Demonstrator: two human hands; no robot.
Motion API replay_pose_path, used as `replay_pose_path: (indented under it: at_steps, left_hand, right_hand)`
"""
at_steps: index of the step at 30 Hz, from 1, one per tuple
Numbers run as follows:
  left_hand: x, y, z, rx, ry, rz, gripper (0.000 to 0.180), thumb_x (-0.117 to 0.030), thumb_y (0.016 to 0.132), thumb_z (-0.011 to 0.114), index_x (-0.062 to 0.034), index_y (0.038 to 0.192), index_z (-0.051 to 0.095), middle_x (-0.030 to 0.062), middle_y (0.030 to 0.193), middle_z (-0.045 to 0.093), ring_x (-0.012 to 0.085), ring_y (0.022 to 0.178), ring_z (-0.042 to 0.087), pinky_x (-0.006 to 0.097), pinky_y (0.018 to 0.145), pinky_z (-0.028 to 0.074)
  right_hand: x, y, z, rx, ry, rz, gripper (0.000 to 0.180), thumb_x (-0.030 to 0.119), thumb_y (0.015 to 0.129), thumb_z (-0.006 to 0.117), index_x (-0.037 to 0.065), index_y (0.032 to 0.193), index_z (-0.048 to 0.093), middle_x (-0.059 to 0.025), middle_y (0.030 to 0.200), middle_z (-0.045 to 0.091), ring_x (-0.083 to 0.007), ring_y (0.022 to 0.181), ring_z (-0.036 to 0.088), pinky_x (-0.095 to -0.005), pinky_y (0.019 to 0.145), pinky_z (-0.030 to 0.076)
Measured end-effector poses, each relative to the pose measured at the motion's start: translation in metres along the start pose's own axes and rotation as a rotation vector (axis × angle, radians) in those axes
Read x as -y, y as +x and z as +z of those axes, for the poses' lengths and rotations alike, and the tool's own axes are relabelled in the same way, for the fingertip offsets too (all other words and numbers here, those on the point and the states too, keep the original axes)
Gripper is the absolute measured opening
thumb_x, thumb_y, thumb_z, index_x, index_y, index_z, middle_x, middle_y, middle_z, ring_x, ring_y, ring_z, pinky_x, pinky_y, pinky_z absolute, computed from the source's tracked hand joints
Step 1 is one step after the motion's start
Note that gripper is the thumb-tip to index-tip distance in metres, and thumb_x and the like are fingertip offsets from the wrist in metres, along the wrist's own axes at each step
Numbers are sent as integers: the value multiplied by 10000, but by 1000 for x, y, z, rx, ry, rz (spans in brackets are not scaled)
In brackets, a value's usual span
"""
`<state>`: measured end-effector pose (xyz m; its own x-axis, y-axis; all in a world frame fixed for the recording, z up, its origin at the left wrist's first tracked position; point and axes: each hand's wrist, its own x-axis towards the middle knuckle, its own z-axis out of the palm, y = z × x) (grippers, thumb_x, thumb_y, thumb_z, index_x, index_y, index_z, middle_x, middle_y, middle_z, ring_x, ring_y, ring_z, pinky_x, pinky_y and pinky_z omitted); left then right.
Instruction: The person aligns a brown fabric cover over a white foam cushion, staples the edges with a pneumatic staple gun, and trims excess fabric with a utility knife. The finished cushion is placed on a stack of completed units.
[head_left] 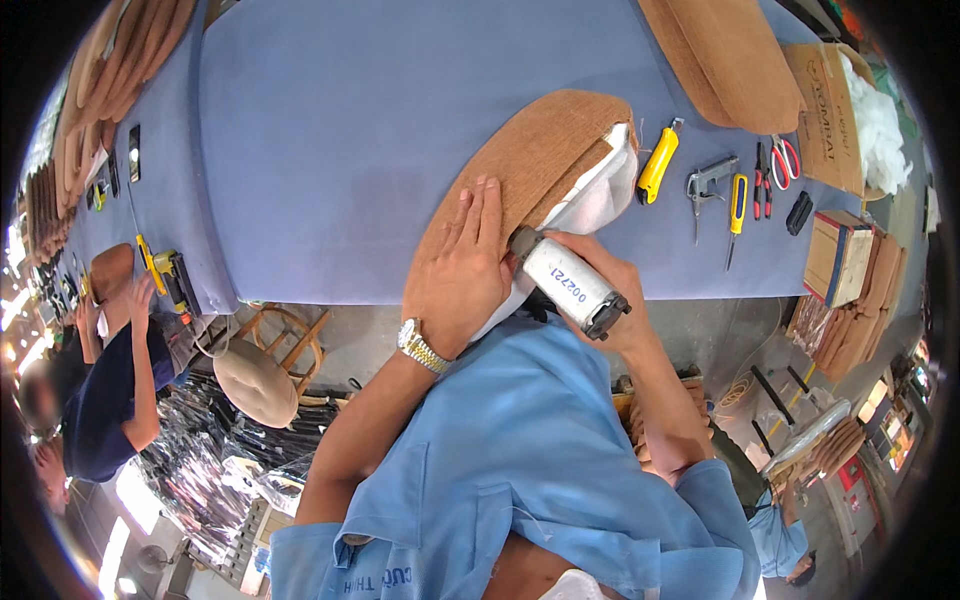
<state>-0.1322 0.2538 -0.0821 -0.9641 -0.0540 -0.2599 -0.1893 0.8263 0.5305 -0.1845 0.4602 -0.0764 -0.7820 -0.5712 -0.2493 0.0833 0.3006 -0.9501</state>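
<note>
In the head view, a brown fabric-covered cushion (545,130) is lying aslant on the blue counter (310,150), near the middle, its near end reaching the counter's near edge by the person's body. The left hand (462,270) is resting flat on it, fingers stretched out and gripping nothing. The right hand (612,262) is wrapping around a pale cylindrical tool (568,283) with dark ends, its far end sitting close to the cushion's right edge, where white lining (600,195) is showing. Whether it is touching is unclear. The step in hand looks like working the cover along that edge; the next move seems to be calling for a steady left palm and careful alignment of the tool. A yellow utility knife (658,165) is lying to the right.
</note>
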Motion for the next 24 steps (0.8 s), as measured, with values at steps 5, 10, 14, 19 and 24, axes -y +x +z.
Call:
replay_pose_path:
  at_steps: [5, 10, 14, 19, 24]
  left_hand:
    - [0, 0, 1, -15, -11, 2, 841, -113, 917, 696, 16, 1622, 257, 229, 1643, 385, 387, 1508, 404, 476, 1210, 418]
    - [-1, -3, 1, -27, -24, -3, 856, -75, 888, 709, 20, 1615, 269, 219, 1647, 383, 379, 1523, 381, 475, 1209, 420]
    - [1, -4, 5, -30, -61, -7, 861, -49, 867, 704, 14, 1614, 281, 215, 1647, 387, 372, 1522, 389, 483, 1208, 421]
    - [-3, -3, 6, -16, -1, -43, 862, 0, 836, 699, 8, 1606, 310, 212, 1636, 410, 375, 1501, 426, 485, 1186, 442]
    - [-5, 2, 1, -92, -33, -30, 853, 43, 780, 729, 69, 1555, 373, 273, 1514, 526, 416, 1437, 482, 467, 1161, 455]
  right_hand:
    - [-4, -4, 6, -57, -15, -46, 676, 118, 736, 805, 36, 1387, 641, -179, 1203, 743, -286, 1040, 748, -361, 909, 566]
    - [-17, -14, 9, -94, -48, -192, 679, 139, 734, 819, 17, 1379, 647, -193, 1187, 740, -316, 1025, 746, -367, 899, 567]
    - [-14, -15, 8, -62, -57, -209, 675, 146, 746, 819, 15, 1384, 643, -194, 1198, 738, -330, 1031, 745, -378, 901, 570]
    - [-1, -11, 8, 0, -87, -88, 599, 98, 798, 777, 0, 1369, 626, -185, 1216, 734, -297, 1070, 749, -344, 904, 574]
    - [-1, -9, 13, -26, -48, -36, 589, 84, 805, 762, 4, 1372, 621, -173, 1210, 736, -270, 1050, 751, -332, 892, 572]
